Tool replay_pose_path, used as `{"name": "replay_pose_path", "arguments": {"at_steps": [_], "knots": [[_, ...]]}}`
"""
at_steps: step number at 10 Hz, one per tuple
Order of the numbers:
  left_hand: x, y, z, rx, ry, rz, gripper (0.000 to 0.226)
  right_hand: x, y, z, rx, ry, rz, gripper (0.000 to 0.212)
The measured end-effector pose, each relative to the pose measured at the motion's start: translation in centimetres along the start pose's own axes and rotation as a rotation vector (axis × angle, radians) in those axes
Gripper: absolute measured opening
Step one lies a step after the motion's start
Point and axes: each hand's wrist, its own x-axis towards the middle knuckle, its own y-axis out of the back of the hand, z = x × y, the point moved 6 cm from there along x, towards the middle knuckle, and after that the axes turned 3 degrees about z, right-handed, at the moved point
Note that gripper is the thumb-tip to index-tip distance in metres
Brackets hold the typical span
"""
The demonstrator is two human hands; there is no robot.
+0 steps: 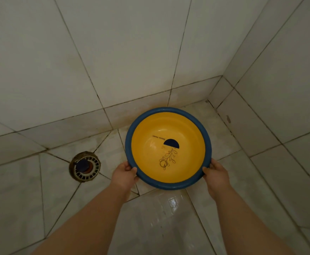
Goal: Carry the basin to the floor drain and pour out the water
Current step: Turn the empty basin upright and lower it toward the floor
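Note:
A round basin (169, 126) with a yellow inside and a blue rim is held above the tiled floor, roughly level. A dark half-circle and a leaf drawing mark its bottom; clear water in it is hard to make out. My left hand (125, 174) grips the near-left rim and my right hand (216, 174) grips the near-right rim, thumbs over the edge. The floor drain (84, 166), a round white grate with a dark centre and a rusty ring, lies on the floor to the left of the basin, close to my left hand.
Two white tiled walls (113, 52) meet in a corner (222, 76) behind the basin. The marble-look floor (159, 218) near me shines as if wet. Dirty grout lines run toward the drain.

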Motion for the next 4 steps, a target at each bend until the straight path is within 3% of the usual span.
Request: {"name": "replay_pose_path", "arguments": {"at_steps": [2,4], "knots": [[0.3,0.6,1.0,0.136,-0.019,0.03,0.045,-0.8,-0.2,-0.8,0.026,-0.02,0.021,0.039],[-0.6,0.9,3.6,0.188,-0.116,0.011,0.052,-2.2,0.1,-4.2,-0.018,0.061,0.093,0.042]]}}
